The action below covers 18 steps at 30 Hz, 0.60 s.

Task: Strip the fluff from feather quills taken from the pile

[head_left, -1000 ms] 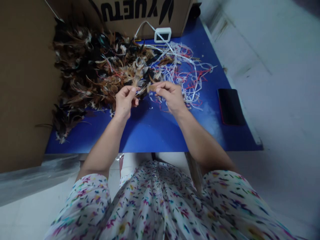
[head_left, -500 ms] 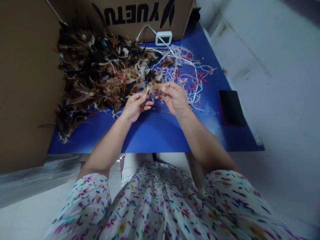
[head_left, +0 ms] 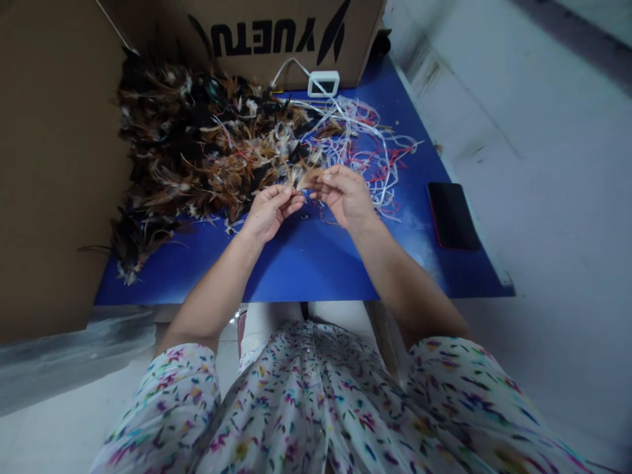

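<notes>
A small light-brown feather [head_left: 310, 178] is stretched between my two hands, above the near edge of a big feather heap [head_left: 197, 145]. My left hand [head_left: 271, 209] pinches its lower end between thumb and forefinger. The other end sits in the fingertips of my right hand [head_left: 346, 194], thumb against forefinger, the remaining fingers curled loosely. The heap is brown, black and white, with a few red and white strands in it. Right of it lies a tangle of white ribbon and red string [head_left: 365, 145], partly behind my right hand.
Everything lies on a blue table [head_left: 306, 270]. A cardboard box [head_left: 281, 59] stands at the back, and a large cardboard panel [head_left: 54, 164] rises at the left. A white device [head_left: 323, 76] stands by the box. A phone [head_left: 453, 216] lies at the right edge. A separate feather bunch [head_left: 135, 247] lies front left.
The camera view has shifted slightly. Both hands stay in nearly the same place with the feather; my left fingers have drawn closer together.
</notes>
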Available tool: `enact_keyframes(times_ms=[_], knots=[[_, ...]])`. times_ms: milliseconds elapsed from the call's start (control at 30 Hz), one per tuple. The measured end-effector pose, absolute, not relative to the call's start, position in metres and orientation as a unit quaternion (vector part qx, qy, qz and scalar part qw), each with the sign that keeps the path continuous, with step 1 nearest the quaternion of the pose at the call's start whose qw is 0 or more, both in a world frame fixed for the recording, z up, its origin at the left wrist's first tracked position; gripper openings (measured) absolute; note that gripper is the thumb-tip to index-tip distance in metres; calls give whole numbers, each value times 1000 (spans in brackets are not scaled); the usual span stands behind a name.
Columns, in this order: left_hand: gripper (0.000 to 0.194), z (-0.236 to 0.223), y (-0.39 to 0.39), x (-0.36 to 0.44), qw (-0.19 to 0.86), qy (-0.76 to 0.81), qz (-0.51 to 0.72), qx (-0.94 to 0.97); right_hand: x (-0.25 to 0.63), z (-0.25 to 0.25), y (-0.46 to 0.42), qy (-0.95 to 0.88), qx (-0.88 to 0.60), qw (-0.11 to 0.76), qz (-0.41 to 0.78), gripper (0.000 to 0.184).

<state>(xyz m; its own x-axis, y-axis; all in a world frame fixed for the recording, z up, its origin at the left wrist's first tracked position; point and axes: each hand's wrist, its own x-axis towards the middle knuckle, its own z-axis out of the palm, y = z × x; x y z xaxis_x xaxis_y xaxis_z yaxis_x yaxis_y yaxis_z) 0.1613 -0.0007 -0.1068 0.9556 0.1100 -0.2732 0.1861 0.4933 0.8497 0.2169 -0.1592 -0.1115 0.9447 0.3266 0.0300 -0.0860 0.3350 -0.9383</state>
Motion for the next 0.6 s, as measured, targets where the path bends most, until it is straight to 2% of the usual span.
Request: enact_keyframes(times_ms=[67,233,333,500,600], knots=[[24,-106,-1,161,853,144,-20,502,217,-112,-159,-113,-561,808,139,12],[19,-108,0,160,846,128,-15,517,214,-115,-152,-148,-612,759,167,27],[18,-109,0,160,838,113,-7,534,214,-120,-145,-151,-644,738,133,31],[21,-114,0,161,808,87,29,582,216,-125,-135,-116,-665,735,69,20],[20,-119,2,164,772,80,80,625,216,-126,-133,-85,-648,755,56,21]])
